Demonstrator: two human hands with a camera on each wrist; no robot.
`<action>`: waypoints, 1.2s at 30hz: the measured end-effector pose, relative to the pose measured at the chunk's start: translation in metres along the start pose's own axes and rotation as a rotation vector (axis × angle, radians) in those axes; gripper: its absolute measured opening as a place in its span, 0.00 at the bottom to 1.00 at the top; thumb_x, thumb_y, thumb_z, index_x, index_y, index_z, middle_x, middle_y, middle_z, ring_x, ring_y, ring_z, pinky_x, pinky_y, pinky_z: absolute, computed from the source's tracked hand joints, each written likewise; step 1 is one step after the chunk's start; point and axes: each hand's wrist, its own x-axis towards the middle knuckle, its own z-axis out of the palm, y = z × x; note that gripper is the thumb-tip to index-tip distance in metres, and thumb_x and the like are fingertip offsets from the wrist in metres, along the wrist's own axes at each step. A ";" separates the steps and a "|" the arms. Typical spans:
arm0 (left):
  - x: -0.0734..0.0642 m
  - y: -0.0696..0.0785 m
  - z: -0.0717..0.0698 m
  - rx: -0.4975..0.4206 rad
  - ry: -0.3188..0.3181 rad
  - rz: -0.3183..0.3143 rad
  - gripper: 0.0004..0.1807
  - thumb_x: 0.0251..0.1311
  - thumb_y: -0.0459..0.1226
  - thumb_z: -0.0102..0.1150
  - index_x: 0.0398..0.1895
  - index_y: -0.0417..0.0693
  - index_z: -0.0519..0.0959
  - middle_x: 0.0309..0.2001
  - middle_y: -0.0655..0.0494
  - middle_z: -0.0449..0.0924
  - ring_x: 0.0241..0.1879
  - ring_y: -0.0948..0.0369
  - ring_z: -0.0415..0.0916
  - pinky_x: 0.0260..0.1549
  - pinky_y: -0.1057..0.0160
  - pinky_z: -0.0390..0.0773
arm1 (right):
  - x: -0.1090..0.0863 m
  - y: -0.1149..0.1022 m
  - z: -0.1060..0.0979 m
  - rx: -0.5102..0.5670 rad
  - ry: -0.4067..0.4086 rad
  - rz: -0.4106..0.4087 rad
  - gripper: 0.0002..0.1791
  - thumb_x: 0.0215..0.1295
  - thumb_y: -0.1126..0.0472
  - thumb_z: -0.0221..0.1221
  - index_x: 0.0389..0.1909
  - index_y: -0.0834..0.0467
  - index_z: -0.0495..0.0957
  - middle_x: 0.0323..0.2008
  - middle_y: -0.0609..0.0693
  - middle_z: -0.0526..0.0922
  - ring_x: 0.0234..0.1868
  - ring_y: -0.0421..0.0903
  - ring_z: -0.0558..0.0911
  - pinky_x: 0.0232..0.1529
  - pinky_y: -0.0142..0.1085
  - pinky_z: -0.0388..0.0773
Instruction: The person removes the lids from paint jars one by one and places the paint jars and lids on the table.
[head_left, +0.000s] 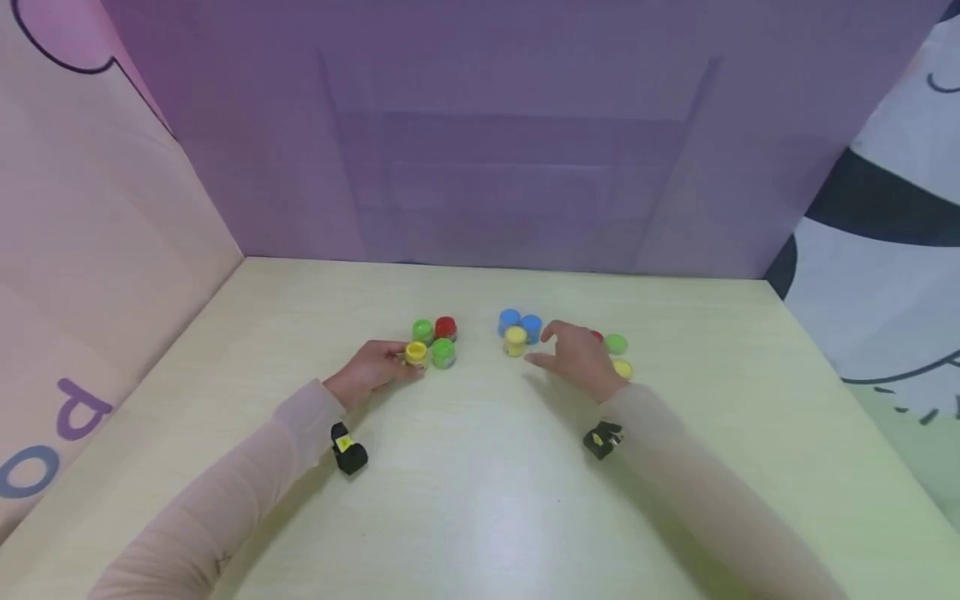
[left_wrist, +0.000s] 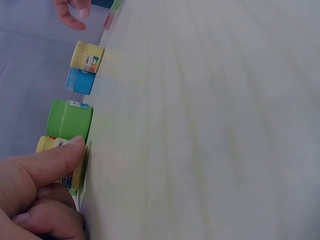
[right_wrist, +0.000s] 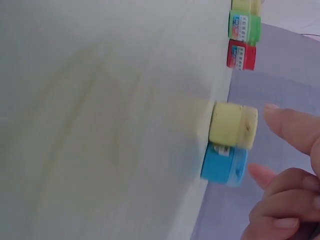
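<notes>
My left hand holds a small yellow plastic jar between thumb and fingers; in the left wrist view its thumb lies across the labelled side of that jar. Touching or close beside it stand two green jars and a red jar. My right hand hovers right of another yellow jar, thumb and index finger parted, holding nothing. Two blue jars stand just behind that yellow one. In the right wrist view the index fingertip is a small gap away from the yellow jar.
Beyond my right hand lie a green round piece, a yellow one and a partly hidden red one. A purple panel closes off the back of the pale table. Printed sheets stand at both sides.
</notes>
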 end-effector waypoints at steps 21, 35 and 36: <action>-0.003 0.002 0.000 0.004 0.010 0.018 0.33 0.50 0.37 0.69 0.62 0.45 0.70 0.55 0.49 0.70 0.44 0.57 0.62 0.45 0.60 0.64 | 0.027 -0.029 0.016 -0.099 -0.028 0.164 0.26 0.59 0.44 0.61 0.13 0.55 0.64 0.16 0.46 0.64 0.19 0.42 0.64 0.20 0.32 0.60; -0.002 0.006 -0.012 0.094 0.074 -0.011 0.32 0.46 0.44 0.72 0.59 0.57 0.75 0.28 0.56 0.64 0.26 0.59 0.61 0.24 0.65 0.63 | 0.036 -0.036 0.018 -0.196 -0.009 0.223 0.21 0.59 0.43 0.60 0.24 0.58 0.72 0.22 0.50 0.72 0.23 0.45 0.69 0.20 0.33 0.64; -0.003 0.008 -0.014 0.090 0.070 -0.002 0.32 0.47 0.44 0.72 0.59 0.57 0.75 0.26 0.56 0.64 0.24 0.60 0.60 0.23 0.65 0.62 | 0.036 -0.035 0.018 -0.195 -0.008 0.217 0.21 0.59 0.44 0.60 0.23 0.58 0.71 0.21 0.50 0.72 0.23 0.45 0.69 0.20 0.34 0.64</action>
